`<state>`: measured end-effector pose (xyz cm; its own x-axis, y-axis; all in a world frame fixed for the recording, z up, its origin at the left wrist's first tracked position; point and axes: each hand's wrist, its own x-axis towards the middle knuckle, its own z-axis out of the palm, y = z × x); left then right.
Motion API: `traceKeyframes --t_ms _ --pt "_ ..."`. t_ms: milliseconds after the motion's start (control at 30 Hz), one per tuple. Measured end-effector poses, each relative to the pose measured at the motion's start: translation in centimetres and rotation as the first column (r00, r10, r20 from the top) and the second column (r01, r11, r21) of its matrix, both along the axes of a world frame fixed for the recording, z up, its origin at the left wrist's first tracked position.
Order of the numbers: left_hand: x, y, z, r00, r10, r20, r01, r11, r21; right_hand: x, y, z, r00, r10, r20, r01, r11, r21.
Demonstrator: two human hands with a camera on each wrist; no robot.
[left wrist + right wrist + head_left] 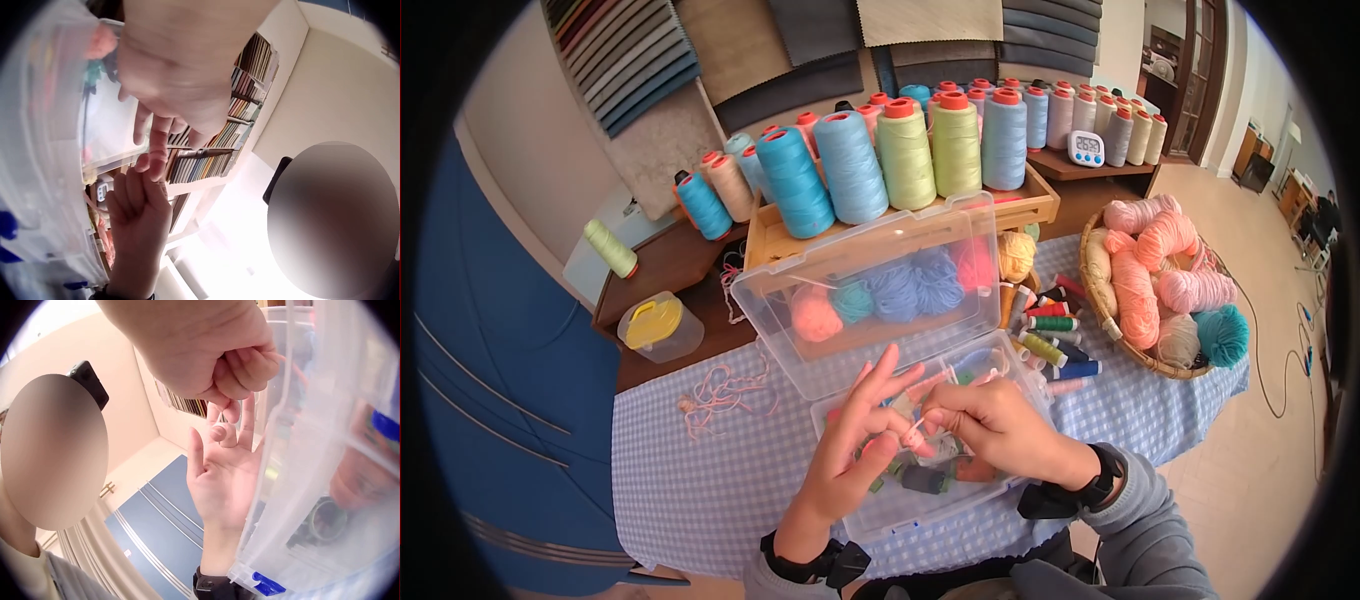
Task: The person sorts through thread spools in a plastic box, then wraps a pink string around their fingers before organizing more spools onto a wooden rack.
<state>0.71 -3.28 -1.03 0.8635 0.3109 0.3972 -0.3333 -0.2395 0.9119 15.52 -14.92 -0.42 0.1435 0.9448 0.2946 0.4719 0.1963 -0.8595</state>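
Note:
My left hand (845,460) is held over an uncovered clear plastic box (870,525) with its fingers spread. A thin pale strand of yarn (914,434) is wound round one of its fingers. My right hand (1005,425) pinches the strand between thumb and fingertips, right beside that finger. In the right wrist view, the strand (219,418) runs short between the right fingertips and the left finger. The box holds a dark spool (925,479) and other small bits, partly hidden by the hands. Its raised clear lid (775,350) leans away behind them.
Beyond the lid lie balls of yarn (915,285) and a wooden tray (1040,205) of large thread cones. Small spools (1055,323) and a basket (1115,335) of skeins stand right. Loose pink yarn (720,400) and a yellow-lidded tub (662,328) are at left.

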Motion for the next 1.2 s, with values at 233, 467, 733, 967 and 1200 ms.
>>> traceKeyframes --t_ms 233,467,733,967,1200 --pt "0.3 -0.3 -0.3 0.993 -0.08 0.087 0.089 0.99 -0.11 -0.8 -0.2 0.7 1.0 0.026 0.012 -0.026 0.999 -0.045" --pt "0.5 -0.7 -0.2 0.981 -0.139 0.133 0.158 0.977 -0.143 -0.8 -0.2 0.8 1.0 0.023 0.002 -0.022 0.993 -0.114" --pt "0.3 -0.5 -0.7 0.985 -0.141 0.096 0.146 0.988 -0.056 -0.7 -0.2 0.7 0.998 0.022 -0.057 -0.031 0.987 -0.158" --pt "0.1 -0.4 -0.2 0.996 -0.026 -0.084 0.038 0.988 0.148 -0.8 -0.2 0.7 0.997 0.046 -0.055 -0.053 0.991 -0.126" --pt "0.2 -0.3 0.1 0.993 -0.001 -0.115 0.025 0.978 0.206 -0.4 -0.5 2.0 0.99 0.032 -0.136 -0.055 0.985 -0.166"
